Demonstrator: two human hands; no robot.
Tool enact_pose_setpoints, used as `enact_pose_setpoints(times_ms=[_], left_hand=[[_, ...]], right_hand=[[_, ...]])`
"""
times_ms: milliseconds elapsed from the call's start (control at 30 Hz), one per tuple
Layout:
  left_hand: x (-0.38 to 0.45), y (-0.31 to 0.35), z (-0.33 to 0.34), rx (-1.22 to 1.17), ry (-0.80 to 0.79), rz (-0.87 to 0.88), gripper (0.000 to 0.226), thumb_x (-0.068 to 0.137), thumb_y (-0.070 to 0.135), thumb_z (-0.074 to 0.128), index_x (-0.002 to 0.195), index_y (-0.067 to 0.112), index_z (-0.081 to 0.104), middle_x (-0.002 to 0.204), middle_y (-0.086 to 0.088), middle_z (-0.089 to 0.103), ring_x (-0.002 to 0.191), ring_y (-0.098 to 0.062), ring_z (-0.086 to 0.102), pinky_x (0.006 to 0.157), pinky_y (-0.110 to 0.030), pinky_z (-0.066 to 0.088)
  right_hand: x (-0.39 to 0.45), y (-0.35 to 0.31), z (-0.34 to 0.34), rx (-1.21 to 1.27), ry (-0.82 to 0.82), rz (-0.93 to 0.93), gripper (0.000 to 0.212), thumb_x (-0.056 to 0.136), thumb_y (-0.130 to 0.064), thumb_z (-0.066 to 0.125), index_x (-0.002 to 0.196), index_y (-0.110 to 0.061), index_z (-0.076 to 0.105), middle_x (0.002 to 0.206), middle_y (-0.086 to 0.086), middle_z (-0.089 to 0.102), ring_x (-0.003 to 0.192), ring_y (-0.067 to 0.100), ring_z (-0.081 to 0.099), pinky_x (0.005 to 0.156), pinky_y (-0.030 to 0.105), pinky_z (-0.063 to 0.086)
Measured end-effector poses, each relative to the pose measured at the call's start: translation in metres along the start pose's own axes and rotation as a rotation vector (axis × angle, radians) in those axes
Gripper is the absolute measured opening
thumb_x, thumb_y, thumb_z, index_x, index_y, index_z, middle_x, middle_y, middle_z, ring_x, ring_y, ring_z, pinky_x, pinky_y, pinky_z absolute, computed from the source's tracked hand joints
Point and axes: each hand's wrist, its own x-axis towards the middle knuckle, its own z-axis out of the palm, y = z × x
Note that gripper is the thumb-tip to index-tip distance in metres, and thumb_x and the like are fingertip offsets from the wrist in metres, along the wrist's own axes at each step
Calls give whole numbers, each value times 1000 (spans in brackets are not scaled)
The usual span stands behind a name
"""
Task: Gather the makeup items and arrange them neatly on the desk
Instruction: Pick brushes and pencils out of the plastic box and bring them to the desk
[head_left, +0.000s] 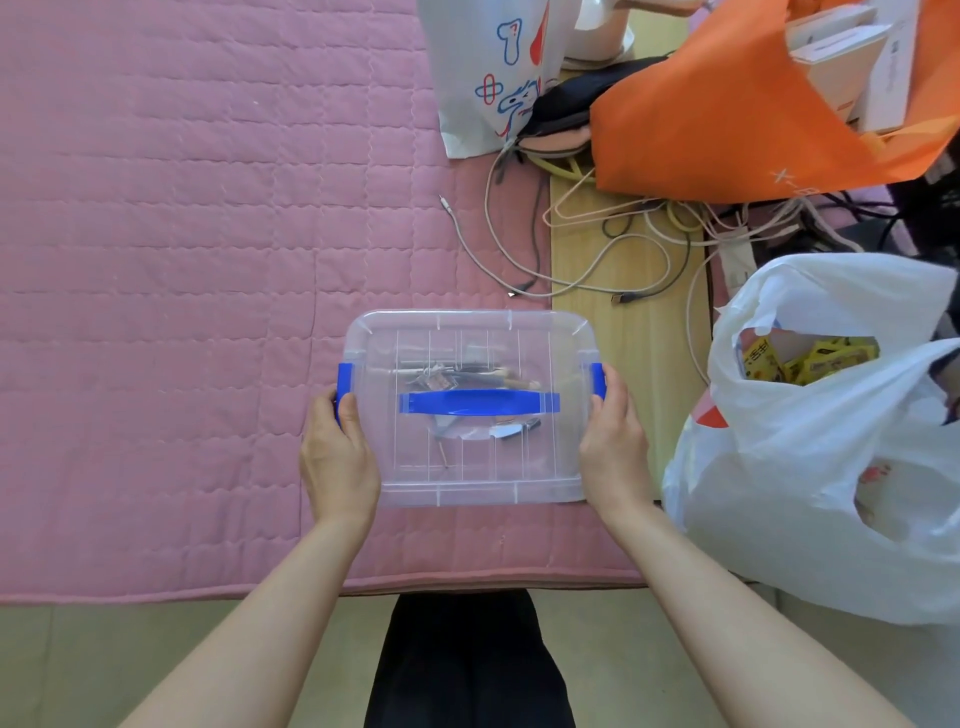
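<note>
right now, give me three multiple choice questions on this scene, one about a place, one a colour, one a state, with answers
1. Where does the clear box sit?
A. on the pink quilt
B. inside the orange bag
C. on the floor

2. What colour is the handle on the box lid?
A. red
B. blue
C. yellow

3. What are the hands doing?
A. both hang idle
B. one lifts the lid off
C. each holds one end of the box at a side clip

Answers:
1 A, the box rests on the quilt near its right edge.
2 B, the handle and both side clips are blue.
3 C, the left hand grips the left clip and the right hand holds the right end, with the lid on.
</note>
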Motion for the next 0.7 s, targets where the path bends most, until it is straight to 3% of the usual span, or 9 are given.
enact_pose_setpoints(times_ms=[167, 300, 400, 500, 567, 600, 700], left_hand=[[1, 2, 1, 12, 34, -35, 30, 103, 29, 33, 105, 9, 55, 89, -15, 62, 74, -27, 45, 66, -33, 29], [-1, 6, -2, 33, 59, -83, 33, 104, 25, 30, 91, 4, 52, 83, -20, 58, 73, -31, 43, 66, -36, 28], [4, 6, -5, -39, 13, -187, 36, 102, 29, 30, 77, 10, 47, 73, -9, 52, 72, -28, 40, 67, -36, 30], [18, -3, -6, -169, -25, -404, 32, 95, 26, 37, 67, 13, 44, 66, -1, 43, 68, -23, 35, 63, -33, 31], [23, -5, -9, -211, -46, -461, 22, 88, 18, 41, 77, 16, 60, 75, -3, 55, 72, -24, 44, 66, -33, 41], [23, -3, -11, -198, -56, -446, 26, 88, 16, 41, 91, 19, 66, 87, -3, 64, 79, -26, 52, 76, -36, 47], [17, 9, -18, -100, -43, -288, 39, 94, 18, 39, 129, 19, 56, 128, 1, 59, 118, -22, 54, 105, -41, 39]], right_hand=[[3, 0, 1, -67, 50, -1, 42, 102, -15, 31, 144, -12, 31, 134, 11, 51, 114, 30, 52, 84, 29, 38], [8, 3, 0, 14, 79, 132, 44, 98, -7, 29, 141, -14, 37, 103, 16, 61, 87, 31, 53, 70, 33, 36], [13, 4, -1, -49, 44, 135, 47, 98, -8, 28, 143, -15, 35, 95, 12, 61, 78, 28, 48, 65, 34, 35], [18, 7, -5, -92, 9, 172, 49, 98, -10, 26, 146, -18, 31, 106, 13, 62, 85, 31, 53, 69, 35, 37], [17, 6, -8, -77, -7, 193, 47, 100, -14, 25, 147, -16, 28, 127, 12, 57, 107, 32, 54, 80, 37, 41], [16, 4, -9, -70, -14, 195, 46, 101, -16, 25, 148, -16, 26, 137, 10, 50, 119, 30, 49, 89, 38, 40], [12, -4, -13, -119, -9, 89, 47, 102, -25, 26, 148, -14, 25, 152, 4, 33, 139, 21, 30, 108, 33, 29]])
